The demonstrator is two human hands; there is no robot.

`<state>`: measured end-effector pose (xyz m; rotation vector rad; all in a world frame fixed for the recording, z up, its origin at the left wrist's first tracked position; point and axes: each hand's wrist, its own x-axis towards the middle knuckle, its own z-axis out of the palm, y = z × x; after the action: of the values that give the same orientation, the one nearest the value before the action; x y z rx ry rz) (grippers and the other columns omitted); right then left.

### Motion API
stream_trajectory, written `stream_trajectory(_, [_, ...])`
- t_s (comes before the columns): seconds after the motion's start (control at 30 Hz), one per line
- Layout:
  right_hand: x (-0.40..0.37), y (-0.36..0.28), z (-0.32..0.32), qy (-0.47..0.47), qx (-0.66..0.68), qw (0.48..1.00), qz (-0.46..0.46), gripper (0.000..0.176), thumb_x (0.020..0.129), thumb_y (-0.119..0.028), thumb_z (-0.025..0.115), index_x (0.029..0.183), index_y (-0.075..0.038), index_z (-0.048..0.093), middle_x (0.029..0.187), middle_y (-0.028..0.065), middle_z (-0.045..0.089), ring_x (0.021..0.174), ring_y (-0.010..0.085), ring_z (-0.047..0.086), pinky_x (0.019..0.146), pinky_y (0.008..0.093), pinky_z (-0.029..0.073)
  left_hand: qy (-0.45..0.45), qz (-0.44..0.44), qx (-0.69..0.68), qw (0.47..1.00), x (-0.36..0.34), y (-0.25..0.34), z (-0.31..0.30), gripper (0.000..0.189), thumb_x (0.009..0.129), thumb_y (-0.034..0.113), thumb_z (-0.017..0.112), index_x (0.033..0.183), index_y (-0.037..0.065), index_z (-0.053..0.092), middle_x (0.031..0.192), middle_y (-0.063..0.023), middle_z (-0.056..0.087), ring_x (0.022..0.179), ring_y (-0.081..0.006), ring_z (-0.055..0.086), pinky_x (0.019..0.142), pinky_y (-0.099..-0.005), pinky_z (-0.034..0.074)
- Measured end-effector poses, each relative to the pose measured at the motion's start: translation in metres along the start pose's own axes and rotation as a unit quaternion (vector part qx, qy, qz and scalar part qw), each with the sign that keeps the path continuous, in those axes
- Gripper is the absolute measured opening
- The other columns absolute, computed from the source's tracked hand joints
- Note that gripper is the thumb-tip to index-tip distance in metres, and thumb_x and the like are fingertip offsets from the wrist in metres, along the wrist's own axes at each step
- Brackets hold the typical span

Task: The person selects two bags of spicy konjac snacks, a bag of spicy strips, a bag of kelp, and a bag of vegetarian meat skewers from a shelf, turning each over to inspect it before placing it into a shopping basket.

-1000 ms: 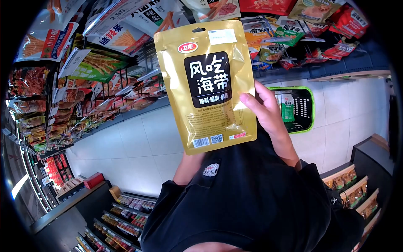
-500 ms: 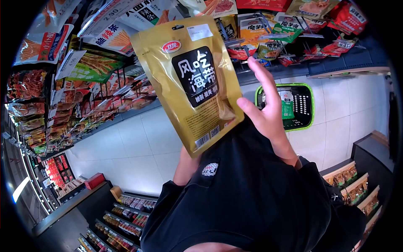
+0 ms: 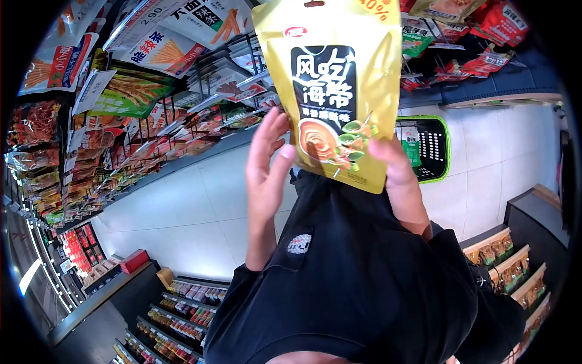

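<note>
A gold snack bag (image 3: 330, 91) with a black label and a picture of a bowl hangs upright in front of my chest. My right hand (image 3: 397, 164) grips its lower right edge, the thumb on the front and the other fingers hidden behind. At the bag's left edge is my left hand (image 3: 267, 158), its fingers spread and the thumb apart from them, not closed on the bag.
Racks of hanging snack packets (image 3: 145, 115) line the left and top. Beyond the bag, a black basket with a green rim (image 3: 447, 148) stands on the tiled floor (image 3: 206, 200), a green packet (image 3: 411, 148) inside. Lower shelves (image 3: 176, 315) hold small goods.
The bag has turned from its back to its front and moved up and right. My left hand has come out from behind it and opened; my right hand has closed on its edge.
</note>
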<state>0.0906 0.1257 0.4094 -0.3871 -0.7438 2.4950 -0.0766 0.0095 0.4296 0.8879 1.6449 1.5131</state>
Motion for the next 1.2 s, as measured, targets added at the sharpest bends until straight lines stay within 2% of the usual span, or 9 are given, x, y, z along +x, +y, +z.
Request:
stream_trajectory(0.1, [-0.002, 0.006, -0.019, -0.04, 0.209, 0.977, -0.015, 0.05, 0.086, -0.023, 0.054, 0.128, 0.001, 0.039, 0.119, 0.0139, 0.053, 0.108, 0.025, 0.054, 0.093, 0.0384, 0.043, 0.05, -0.025, -0.041, 0.998, 0.002, 0.003, -0.008, 0.052, 0.086, 0.011, 0.054, 0.134, 0.0, 0.036, 0.125, -0.0163, 0.049, 0.112, -0.0224, 0.049, 0.096, -0.0343, 0.038])
stream_trajectory(0.13, [0.001, 0.007, -0.018, -0.06, 0.218, 0.974, -0.022, 0.046, 0.089, -0.025, 0.05, 0.126, 0.0, 0.041, 0.118, 0.0142, 0.054, 0.107, 0.0261, 0.055, 0.093, 0.0393, 0.044, 0.066, -0.023, -0.068, 0.995, 0.002, 0.002, -0.008, 0.05, 0.086, 0.012, 0.055, 0.132, -0.001, 0.039, 0.111, -0.0132, 0.058, 0.099, -0.0171, 0.054, 0.09, -0.0309, 0.041])
stream_trajectory(0.23, [0.001, 0.011, -0.02, -0.039, 0.227, 0.972, -0.037, 0.045, 0.089, -0.025, 0.049, 0.126, 0.0, 0.042, 0.118, 0.0139, 0.054, 0.107, 0.0253, 0.055, 0.092, 0.0391, 0.044, 0.043, -0.053, -0.054, 0.996, 0.001, -0.003, -0.017, 0.046, 0.086, 0.013, 0.057, 0.128, -0.002, 0.044, 0.092, -0.0068, 0.062, 0.086, -0.0109, 0.056, 0.08, -0.0259, 0.043])
stream_trajectory(0.27, [0.002, 0.011, -0.019, -0.034, 0.23, 0.972, -0.037, 0.045, 0.089, -0.025, 0.049, 0.126, 0.0, 0.042, 0.118, 0.0138, 0.054, 0.106, 0.0252, 0.055, 0.092, 0.0391, 0.044, 0.056, -0.052, -0.048, 0.996, -0.001, -0.004, -0.016, 0.043, 0.085, 0.011, 0.059, 0.124, -0.003, 0.048, 0.08, -0.0016, 0.061, 0.075, -0.0063, 0.054, 0.071, -0.0209, 0.042])
stream_trajectory(0.7, [0.01, 0.021, -0.014, 0.009, 0.217, 0.976, -0.005, 0.045, 0.089, -0.024, 0.048, 0.127, 0.0, 0.041, 0.117, 0.0133, 0.055, 0.105, 0.0243, 0.055, 0.092, 0.0377, 0.044, 0.086, -0.059, -0.074, 0.992, -0.014, -0.01, -0.028, 0.031, 0.084, 0.005, 0.06, 0.113, -0.004, 0.053, 0.07, 0.0001, 0.058, 0.061, -0.0062, 0.054, 0.053, -0.0192, 0.041])
stream_trajectory(0.83, [0.009, 0.021, -0.013, 0.003, 0.23, 0.973, 0.013, 0.045, 0.089, -0.024, 0.049, 0.126, 0.0, 0.042, 0.116, 0.0132, 0.055, 0.104, 0.0238, 0.056, 0.091, 0.0369, 0.044, 0.109, -0.065, -0.082, 0.989, -0.019, -0.011, -0.027, 0.03, 0.084, 0.005, 0.06, 0.112, -0.004, 0.054, 0.071, -0.0018, 0.059, 0.059, -0.0068, 0.053, 0.052, -0.0198, 0.042])
stream_trajectory(0.87, [0.01, 0.022, -0.014, 0.035, 0.217, 0.975, 0.023, 0.044, 0.089, -0.024, 0.05, 0.125, 0.0, 0.043, 0.114, 0.0127, 0.056, 0.101, 0.023, 0.057, 0.09, 0.0363, 0.045, 0.117, -0.07, -0.084, 0.987, -0.021, -0.011, -0.026, 0.03, 0.084, 0.005, 0.06, 0.111, -0.005, 0.054, 0.072, -0.0021, 0.06, 0.059, -0.0069, 0.054, 0.053, -0.0198, 0.042])
stream_trajectory(0.97, [0.009, 0.028, -0.024, -0.015, 0.256, 0.966, 0.041, 0.042, 0.089, -0.024, 0.05, 0.123, -0.001, 0.045, 0.111, 0.0118, 0.057, 0.099, 0.0221, 0.058, 0.088, 0.0356, 0.046, 0.141, -0.081, -0.081, 0.983, -0.027, -0.012, -0.024, 0.028, 0.084, 0.007, 0.06, 0.11, -0.005, 0.055, 0.076, -0.0035, 0.061, 0.063, -0.0072, 0.055, 0.055, -0.0198, 0.042])
stream_trajectory(1.2, [0.019, 0.048, -0.009, 0.053, 0.234, 0.967, 0.082, 0.037, 0.089, -0.024, 0.05, 0.12, -0.003, 0.048, 0.107, 0.0098, 0.059, 0.096, 0.0196, 0.058, 0.085, 0.0342, 0.047, 0.182, -0.102, -0.025, 0.978, -0.038, -0.009, -0.041, 0.025, 0.085, 0.009, 0.058, 0.105, -0.005, 0.059, 0.088, -0.0072, 0.064, 0.073, -0.0079, 0.056, 0.062, -0.0203, 0.043])
